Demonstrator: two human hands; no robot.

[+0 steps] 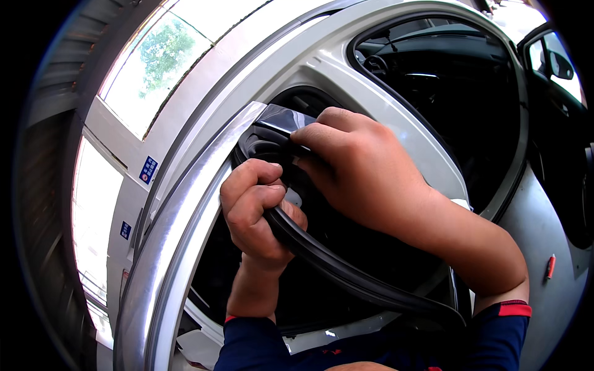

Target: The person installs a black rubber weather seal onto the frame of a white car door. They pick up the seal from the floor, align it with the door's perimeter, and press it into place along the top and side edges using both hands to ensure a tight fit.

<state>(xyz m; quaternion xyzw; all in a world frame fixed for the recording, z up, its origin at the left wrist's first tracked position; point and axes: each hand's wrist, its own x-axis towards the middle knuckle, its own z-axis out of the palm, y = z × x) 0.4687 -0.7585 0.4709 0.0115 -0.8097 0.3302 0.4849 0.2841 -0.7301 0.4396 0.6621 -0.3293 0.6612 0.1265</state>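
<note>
Left hand [257, 210] curled shut around the black rubber seal strip [346, 272], gripping just below the upper corner of the door frame [185, 204]. Right hand [359, 173] closed over the corner itself, fingertips [303, 137] pressing the strip's bend against the glossy black corner trim [281, 119]. Rest of the strip trailing in a loose curve down to the lower right, apart from the frame. Behind, the silver car body [383, 80] and dark cabin interior [445, 80]. Seating of the seal at the corner apparently in hand; likely needed next: firm pressure along the frame edge, feeding slack upward without kinking the bend.
</note>
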